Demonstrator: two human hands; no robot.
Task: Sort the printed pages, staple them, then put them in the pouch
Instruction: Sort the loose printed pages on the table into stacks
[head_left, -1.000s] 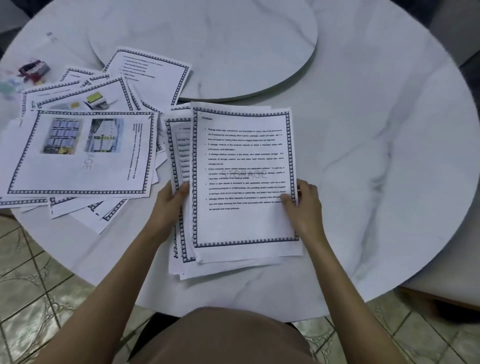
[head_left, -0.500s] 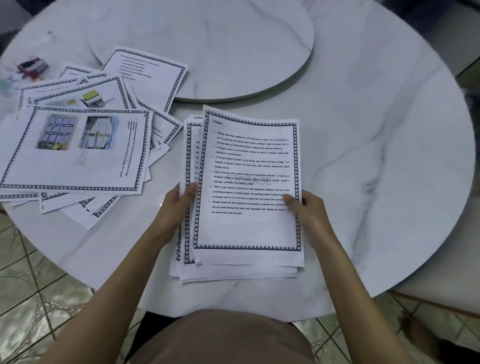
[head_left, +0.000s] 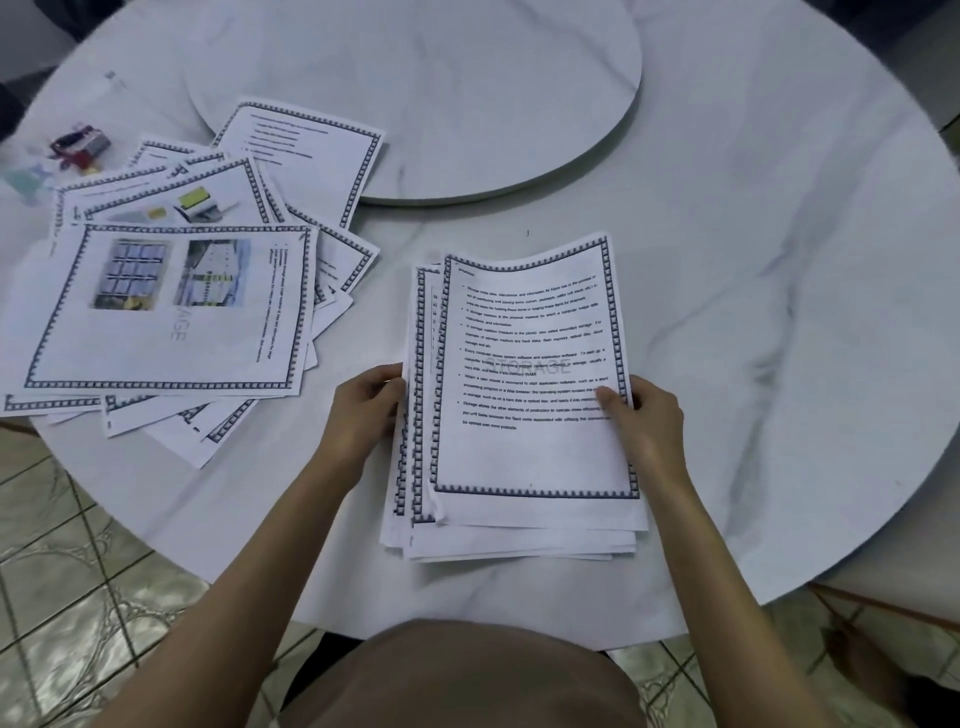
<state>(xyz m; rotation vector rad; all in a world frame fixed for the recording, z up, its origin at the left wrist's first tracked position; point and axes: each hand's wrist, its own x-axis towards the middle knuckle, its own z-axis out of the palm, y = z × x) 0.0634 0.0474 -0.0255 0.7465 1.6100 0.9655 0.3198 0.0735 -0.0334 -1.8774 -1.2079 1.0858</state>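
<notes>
The left hand grips the left edge of a stack of pages. The right hand pinches its right edge. The stack sits on the white table. More loose pages lie spread out to the left.

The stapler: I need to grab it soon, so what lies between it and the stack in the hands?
In the head view, the spread of loose pages covers the table between the stapler and the held stack.
</notes>
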